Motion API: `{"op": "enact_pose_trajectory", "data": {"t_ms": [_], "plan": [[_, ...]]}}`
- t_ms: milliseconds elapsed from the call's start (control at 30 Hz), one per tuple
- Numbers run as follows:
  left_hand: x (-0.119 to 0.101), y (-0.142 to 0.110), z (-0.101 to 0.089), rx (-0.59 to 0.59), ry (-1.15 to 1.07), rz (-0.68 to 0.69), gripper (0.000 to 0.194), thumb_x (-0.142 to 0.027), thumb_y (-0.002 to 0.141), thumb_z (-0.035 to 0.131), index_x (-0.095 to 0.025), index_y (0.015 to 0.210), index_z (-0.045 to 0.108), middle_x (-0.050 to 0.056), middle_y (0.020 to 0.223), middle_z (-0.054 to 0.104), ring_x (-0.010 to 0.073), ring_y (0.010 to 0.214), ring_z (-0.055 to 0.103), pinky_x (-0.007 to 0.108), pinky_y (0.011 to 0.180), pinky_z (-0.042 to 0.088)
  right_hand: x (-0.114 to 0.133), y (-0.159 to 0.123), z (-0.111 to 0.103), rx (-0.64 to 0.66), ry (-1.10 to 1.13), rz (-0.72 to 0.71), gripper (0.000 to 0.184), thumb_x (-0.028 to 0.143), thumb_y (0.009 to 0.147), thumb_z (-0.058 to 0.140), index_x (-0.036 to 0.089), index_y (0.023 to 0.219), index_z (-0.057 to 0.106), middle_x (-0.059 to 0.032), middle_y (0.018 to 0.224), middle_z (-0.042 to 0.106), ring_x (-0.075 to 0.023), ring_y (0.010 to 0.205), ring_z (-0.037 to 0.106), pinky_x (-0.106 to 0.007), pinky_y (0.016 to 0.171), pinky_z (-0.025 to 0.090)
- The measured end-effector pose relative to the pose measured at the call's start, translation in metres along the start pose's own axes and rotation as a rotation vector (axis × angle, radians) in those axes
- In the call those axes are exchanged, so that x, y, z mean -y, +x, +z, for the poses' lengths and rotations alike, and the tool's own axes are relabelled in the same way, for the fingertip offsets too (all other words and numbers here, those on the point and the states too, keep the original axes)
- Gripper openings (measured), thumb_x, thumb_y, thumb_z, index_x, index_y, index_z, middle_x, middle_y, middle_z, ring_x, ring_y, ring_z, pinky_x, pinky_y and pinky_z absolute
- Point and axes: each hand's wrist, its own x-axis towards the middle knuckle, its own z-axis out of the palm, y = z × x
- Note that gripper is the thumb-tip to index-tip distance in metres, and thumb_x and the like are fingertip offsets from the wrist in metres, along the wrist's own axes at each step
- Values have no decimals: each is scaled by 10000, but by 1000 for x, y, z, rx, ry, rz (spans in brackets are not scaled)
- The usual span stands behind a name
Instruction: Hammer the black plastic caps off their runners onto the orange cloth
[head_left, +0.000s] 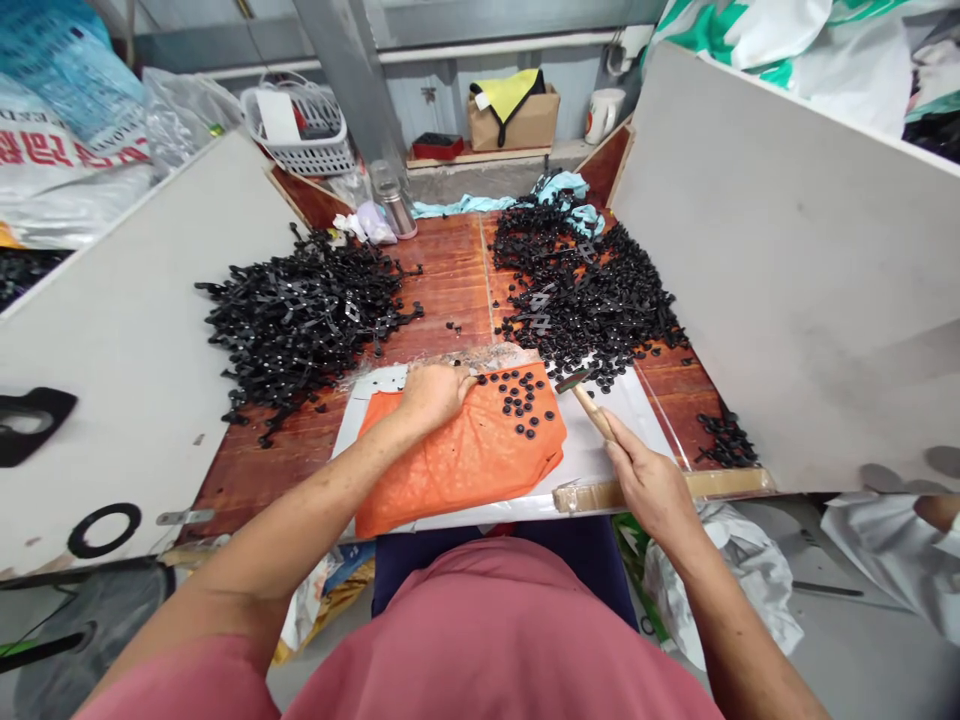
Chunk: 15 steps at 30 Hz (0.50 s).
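So the main thing here is the hammer (595, 409) and how it lines up with the small black discs (530, 434). Right hand (654, 488) has a snug wrap on the wooden handle, and the long axis slants from that fist away from the body and leftward. The head ends up just right of the orange cloth (457, 455), near the close edge of the right-hand pile of black parts (607, 290). Can't tell if it's hovering or touching.

Left hand (437, 398) is curled up narrow at the far edge of the cloth, right beside the leftmost discs; no clue whether something's pinched in there, fingertips are too hard to read. The discs sit loosely scattered on the cloth's far right part, so basically between the left hand and the hammer head. Right hand's the one with the reach from that side, imo. All of this is on the desk (448, 262).
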Motion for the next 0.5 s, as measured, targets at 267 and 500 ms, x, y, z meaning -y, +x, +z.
{"op": "enact_pose_trajectory", "data": {"t_ms": [267,500], "plan": [[-3,1,-2,4,-14,-15,479,-455,1043,363,-218,1074,778,147,1091,785,326,1033,734,400,854,535,69,33,-8,69,-199,-247,525,295,1073,459,378,1591,445,-31,1013,820,-234,820,775,-296,695,542],[1,1,3,-17,-54,8,483,-468,1045,364,-221,1143,767,151,1126,776,334,1066,722,419,894,530,96,46,3,13,-176,-274,572,286,1086,435,366,1643,333,-28,1105,800,-215,883,761,-285,725,523]]}}
